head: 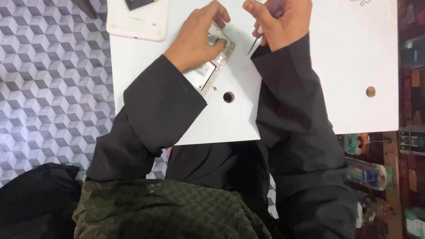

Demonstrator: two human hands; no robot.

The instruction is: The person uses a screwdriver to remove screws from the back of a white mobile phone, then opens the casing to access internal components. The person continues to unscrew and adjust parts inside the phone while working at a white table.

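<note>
Dark olive cloth (pixel 168 208) nearest the cam, over the lap. White board (pixel 345 66) w/ two round holes; near edge just past the knees, bare room on its right half. Left hand (pixel 195 40) presses the opened silver device (pixel 212 66) down near the board's middle, fingers curled on it. Right hand (pixel 279 22) pinches thin tweezers (pixel 253 45), tip just beside the device's edge.

Head view, evenly and brightly lit from above. The white board (pixel 230 124) reflects strongly and nears overexposure, with little surface detail. Shadows are soft and short: a faint one lies just under the fingers of the left hand (pixel 197 37), another beside the thin metal tool (pixel 253 45) below the fingers of the right hand (pixel 281 22). The dark sleeves (pixel 287 110) lose fold detail. Focus is fair at the fingers; the shelf clutter (pixel 414 146) far right of them is dim and soft.
</note>
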